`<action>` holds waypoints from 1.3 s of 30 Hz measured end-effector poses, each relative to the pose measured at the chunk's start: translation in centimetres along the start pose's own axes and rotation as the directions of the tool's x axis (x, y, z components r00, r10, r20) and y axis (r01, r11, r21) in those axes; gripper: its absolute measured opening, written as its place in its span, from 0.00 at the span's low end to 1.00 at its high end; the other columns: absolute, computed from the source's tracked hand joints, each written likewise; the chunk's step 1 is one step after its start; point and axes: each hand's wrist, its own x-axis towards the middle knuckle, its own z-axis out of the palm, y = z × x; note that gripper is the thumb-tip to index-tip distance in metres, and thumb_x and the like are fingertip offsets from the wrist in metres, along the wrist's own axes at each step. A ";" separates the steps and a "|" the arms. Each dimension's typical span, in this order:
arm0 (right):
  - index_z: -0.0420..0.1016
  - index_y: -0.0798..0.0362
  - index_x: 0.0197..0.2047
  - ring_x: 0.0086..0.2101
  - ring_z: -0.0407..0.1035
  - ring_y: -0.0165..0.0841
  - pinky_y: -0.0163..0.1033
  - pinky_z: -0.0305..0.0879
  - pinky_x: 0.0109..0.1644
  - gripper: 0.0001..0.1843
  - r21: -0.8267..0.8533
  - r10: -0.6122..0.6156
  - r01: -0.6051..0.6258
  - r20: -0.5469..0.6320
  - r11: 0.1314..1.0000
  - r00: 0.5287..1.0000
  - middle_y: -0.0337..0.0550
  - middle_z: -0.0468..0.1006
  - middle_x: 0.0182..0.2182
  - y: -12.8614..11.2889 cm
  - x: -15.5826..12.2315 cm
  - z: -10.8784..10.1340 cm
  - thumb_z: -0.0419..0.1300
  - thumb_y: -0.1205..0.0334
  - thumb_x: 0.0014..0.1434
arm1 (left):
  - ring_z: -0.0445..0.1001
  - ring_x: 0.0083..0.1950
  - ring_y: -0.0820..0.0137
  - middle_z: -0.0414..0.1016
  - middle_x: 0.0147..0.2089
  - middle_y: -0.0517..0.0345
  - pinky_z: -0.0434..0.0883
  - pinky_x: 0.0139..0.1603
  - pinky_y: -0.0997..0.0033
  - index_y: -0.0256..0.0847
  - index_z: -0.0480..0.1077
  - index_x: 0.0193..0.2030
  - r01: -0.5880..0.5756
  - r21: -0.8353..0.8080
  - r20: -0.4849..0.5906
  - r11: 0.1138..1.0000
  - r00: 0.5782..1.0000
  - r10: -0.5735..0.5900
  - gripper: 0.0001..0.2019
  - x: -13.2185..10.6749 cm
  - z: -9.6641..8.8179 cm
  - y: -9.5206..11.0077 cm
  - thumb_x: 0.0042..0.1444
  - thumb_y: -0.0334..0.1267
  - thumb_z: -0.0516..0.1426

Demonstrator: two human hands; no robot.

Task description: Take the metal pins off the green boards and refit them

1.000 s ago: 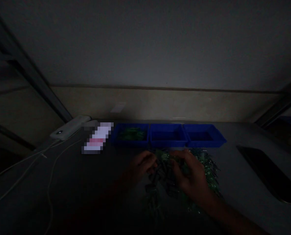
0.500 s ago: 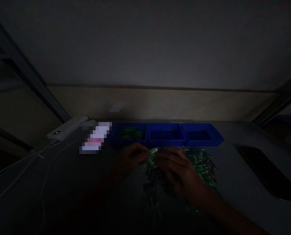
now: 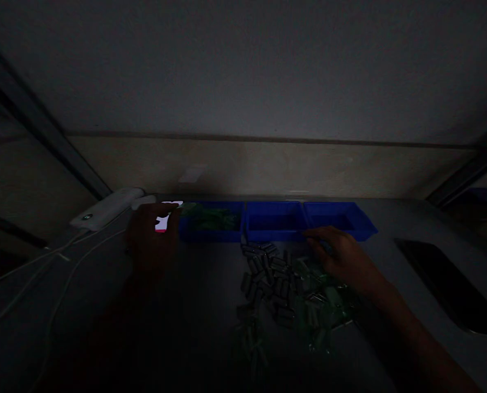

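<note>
In dim light, my left hand is over the left edge of the left blue bin. Its fingertips are pinched at a pale green see-through plastic piece. More green pieces lie in that bin. My right hand, fingers curled together, hovers by the front rims of the middle bin and right bin. Whatever it holds is too dark to make out. Beneath it spreads a pile of green see-through pieces. Several small dark rectangular pieces lie to its left.
A lit phone screen shows partly behind my left hand. Farther left are a white power strip and its cables. A dark phone-like slab lies at the right. Behind the bins rises a wall.
My hands have parted from the middle. The left moved left to the left bin with a green piece; the right moved right and slightly up, uncovering the dark pieces.
</note>
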 end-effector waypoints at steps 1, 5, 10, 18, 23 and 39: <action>0.74 0.54 0.43 0.41 0.72 0.39 0.44 0.67 0.45 0.13 -0.011 0.008 -0.008 0.040 1.000 0.999 0.48 0.78 0.39 0.1 0.0 -0.2 0.51 0.63 0.59 | 0.71 0.41 0.65 0.71 0.39 0.53 0.69 0.38 0.64 0.41 0.69 0.39 -0.013 0.005 -0.017 1.000 1.000 0.013 0.09 -0.1 -0.1 -0.1 0.56 0.43 0.53; 0.73 0.53 0.46 0.42 0.71 0.39 0.46 0.66 0.47 0.14 0.004 0.008 -0.009 0.153 1.000 0.988 0.48 0.77 0.41 0.2 -0.4 -0.5 0.52 0.63 0.58 | 0.70 0.46 0.64 0.71 0.43 0.56 0.69 0.40 0.65 0.45 0.69 0.42 -0.037 0.038 0.038 0.999 0.999 0.035 0.11 -0.3 0.1 -0.1 0.58 0.44 0.51; 0.69 0.48 0.52 0.49 0.66 0.41 0.50 0.62 0.53 0.21 0.066 -0.090 0.073 0.312 0.995 0.946 0.46 0.73 0.47 0.1 -1.2 -0.1 0.58 0.63 0.54 | 0.71 0.45 0.60 0.75 0.43 0.53 0.69 0.43 0.58 0.43 0.72 0.44 -0.115 0.047 0.429 0.992 0.899 0.085 0.17 -0.3 1.8 -1.3 0.59 0.44 0.46; 0.69 0.49 0.51 0.46 0.65 0.41 0.49 0.62 0.50 0.19 0.041 -0.116 0.108 0.326 0.993 0.938 0.48 0.71 0.43 -0.6 -1.2 0.0 0.57 0.65 0.54 | 0.67 0.52 0.59 0.70 0.51 0.50 0.65 0.51 0.55 0.43 0.66 0.53 -0.139 0.077 0.465 0.987 0.881 0.088 0.21 -1.2 2.6 -0.7 0.57 0.49 0.48; 0.69 0.53 0.47 0.37 0.68 0.34 0.40 0.65 0.41 0.15 0.134 -0.082 0.069 0.091 0.989 0.992 0.47 0.71 0.37 -1.4 -0.6 -0.2 0.51 0.69 0.58 | 0.60 0.59 0.54 0.64 0.57 0.47 0.58 0.57 0.50 0.42 0.62 0.56 -0.172 0.057 0.356 0.984 0.924 0.141 0.23 -2.4 2.1 2.1 0.55 0.46 0.52; 0.67 0.50 0.42 0.26 0.62 0.26 0.32 0.61 0.28 0.13 0.798 0.306 -0.244 0.078 0.552 0.949 0.34 0.63 0.25 -6.2 -0.8 4.6 0.59 0.57 0.53 | 0.71 0.34 0.70 0.73 0.36 0.57 0.66 0.32 0.72 0.41 0.65 0.46 0.622 -0.433 0.836 0.653 0.548 0.034 0.14 -7.4 0.8 8.6 0.54 0.43 0.54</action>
